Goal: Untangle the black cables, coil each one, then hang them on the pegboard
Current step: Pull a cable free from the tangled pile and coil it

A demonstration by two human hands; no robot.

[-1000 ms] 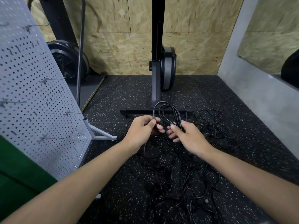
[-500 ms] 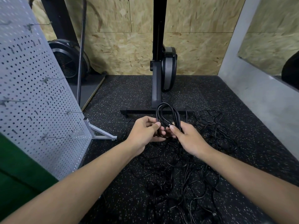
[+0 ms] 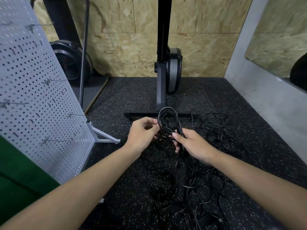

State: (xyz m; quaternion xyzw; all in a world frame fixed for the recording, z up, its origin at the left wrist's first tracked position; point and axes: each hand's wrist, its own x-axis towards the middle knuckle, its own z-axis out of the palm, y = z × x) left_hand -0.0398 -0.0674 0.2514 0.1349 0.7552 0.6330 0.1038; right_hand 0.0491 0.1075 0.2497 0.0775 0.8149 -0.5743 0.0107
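Loops of the coil (image 3: pixel 167 108) stand narrower and closer together than a second ago. Then they fanned wide between your hands; now they are gathered into one upright bundle rising just above your knuckles. Your right hand (image 3: pixel 194 145) has gone from a light fingertip touch to a real grip, with the thumb laid across the strands and the fingers curled round the bundle's lower part. Your left hand (image 3: pixel 141 135) pinches a strand at the bundle's left edge, thumb and forefinger together on it, the other fingers curled behind.

From that I judge you are midway through coiling the first cable and not ready to hang it. Strands run down from your hands into the tangle (image 3: pixel 191 180), and I cannot tell how much of this cable is caught there.

The cable is thin and black, with a faint sheen at the top of the loop, and it holds a rounded bend rather than a kink. The tangle lies as a loose heap on the speckled floor (image 3: pixel 132 205), between and beyond your forearms, spreading to your right. The pegboard (image 3: pixel 33 97) stands to your left, well apart from the coil, with no cable on the hooks (image 3: pixel 54 80) that show.
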